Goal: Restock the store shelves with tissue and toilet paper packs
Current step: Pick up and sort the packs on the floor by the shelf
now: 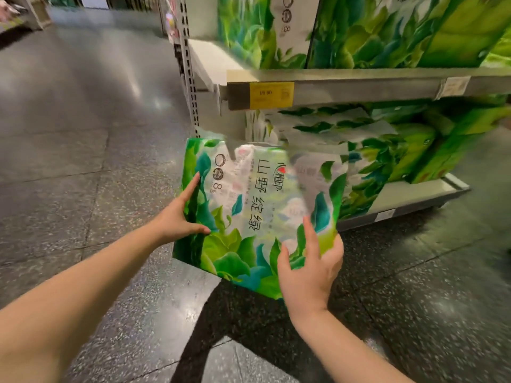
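A large tissue pack [249,205] with green leaf print and dark lettering is held above the floor, in front of the lower shelf [409,197]. My left hand [179,217] presses its left side, forefinger stretched up along the edge and thumb on the front face. My right hand [309,269] holds the lower right corner, fingers spread over the front and wrapped around the edge. More packs with the same print [387,150] lie stacked on the lower shelf behind it.
The upper shelf [345,81] carries several upright green packs [373,31] and a yellow price tag [272,94] on its front rail. A perforated shelf upright [190,78] stands at the left end. Dark speckled floor [83,147] stretches left and toward me.
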